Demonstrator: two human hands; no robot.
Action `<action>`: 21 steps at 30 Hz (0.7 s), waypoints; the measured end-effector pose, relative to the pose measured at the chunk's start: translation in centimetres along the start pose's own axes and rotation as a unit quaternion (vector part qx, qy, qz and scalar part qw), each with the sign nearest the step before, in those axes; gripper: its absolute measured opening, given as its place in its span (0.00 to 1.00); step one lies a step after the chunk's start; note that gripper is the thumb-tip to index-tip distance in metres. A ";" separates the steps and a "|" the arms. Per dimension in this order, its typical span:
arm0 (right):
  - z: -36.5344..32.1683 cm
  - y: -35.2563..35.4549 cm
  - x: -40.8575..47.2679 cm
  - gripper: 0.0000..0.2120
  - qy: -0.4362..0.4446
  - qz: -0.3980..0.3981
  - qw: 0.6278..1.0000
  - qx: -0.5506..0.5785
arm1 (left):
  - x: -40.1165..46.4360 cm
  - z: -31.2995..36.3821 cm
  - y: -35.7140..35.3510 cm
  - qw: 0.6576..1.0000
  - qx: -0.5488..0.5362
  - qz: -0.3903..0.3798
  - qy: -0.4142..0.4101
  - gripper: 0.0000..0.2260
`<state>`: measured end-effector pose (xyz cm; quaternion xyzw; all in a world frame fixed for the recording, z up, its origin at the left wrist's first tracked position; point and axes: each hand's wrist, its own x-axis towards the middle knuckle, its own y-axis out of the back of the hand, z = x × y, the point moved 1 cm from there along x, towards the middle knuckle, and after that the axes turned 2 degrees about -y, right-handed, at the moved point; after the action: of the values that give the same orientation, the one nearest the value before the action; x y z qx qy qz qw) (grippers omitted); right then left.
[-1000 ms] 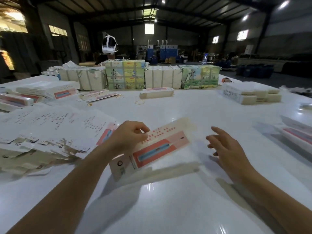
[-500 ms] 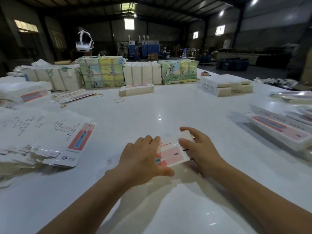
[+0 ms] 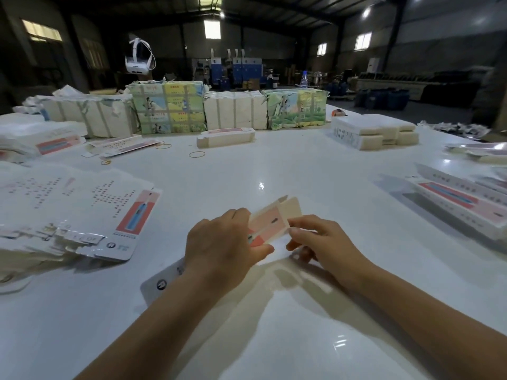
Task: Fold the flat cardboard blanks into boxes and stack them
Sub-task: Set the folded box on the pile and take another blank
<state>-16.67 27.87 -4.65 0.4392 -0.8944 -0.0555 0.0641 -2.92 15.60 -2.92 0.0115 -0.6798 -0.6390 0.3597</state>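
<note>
Holding the cardboard blank (image 3: pixel 270 223) in both hands, you have it just above the white counter (image 3: pixel 274 338), near the middle of its front half. Left hand (image 3: pixel 222 250): fingers curled over the blank's near-left part, thumb out along its lower edge. Right hand (image 3: pixel 321 242): fingers curled, pinching the blank's right edge close to the beige end flap (image 3: pixel 290 209), which points away from you. Printed face pink and red, facing up; the near end with its round logo shows under your left wrist.

Left of the blank: a spread pile of flat blanks (image 3: pixel 68 215), dotted print up, one red-and-blue panel at its right edge. Right of the blank, well apart: folded boxes (image 3: pixel 461 204) lying lengthwise at the counter's edge. Beyond the blank: a loose rubber band (image 3: pixel 196 154), then one small bundle of blanks (image 3: pixel 225 137). Behind that, wrapped bundles (image 3: pixel 233 109) in a row, some in picture-printed paper. Far right of the row: a low stack of white packs (image 3: pixel 375 131). A white headset (image 3: pixel 139 60) shows above the row's left part.
</note>
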 end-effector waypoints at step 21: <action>-0.7 -0.8 -0.8 0.11 0.123 0.113 0.984 -0.058 | -0.4 -0.4 -0.5 0.979 -0.171 -0.104 0.022 0.35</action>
<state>-15.44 27.95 -4.14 0.3347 -0.9187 -0.0451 0.2048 -2.61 15.37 -3.56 0.0343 -0.5474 -0.7795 0.3026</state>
